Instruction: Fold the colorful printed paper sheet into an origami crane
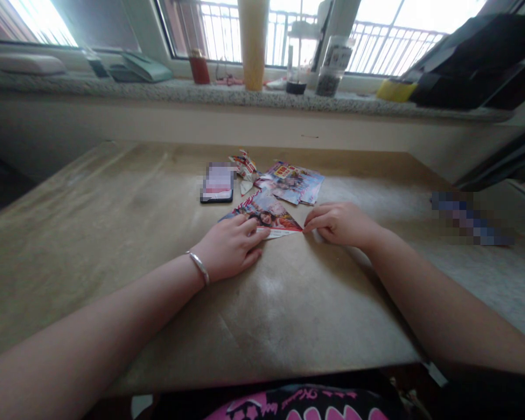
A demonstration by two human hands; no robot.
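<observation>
A sheet of printed paper [284, 220], folded into a triangle, lies flat on the table [262, 326]. My left hand [231, 245], a silver bangle on its wrist, rests with fingers stretched over the paper's left part and lower edge. At the right corner, the fingertips of my right hand [339, 223] are pressed together on the tip of the paper. Just behind the triangle lie several colourful printed sheets [300, 181] in a loose stack. A folded paper piece [245, 167] with points sticking up stands left of them.
A phone [219, 182] lies left of the papers. At the table's right side is a blurred blue item [470, 219]. The granite windowsill [227, 96] behind holds a red jar [199, 68], a tall yellow cylinder [254, 46], clear containers [328, 67] and a black bag [476, 64].
</observation>
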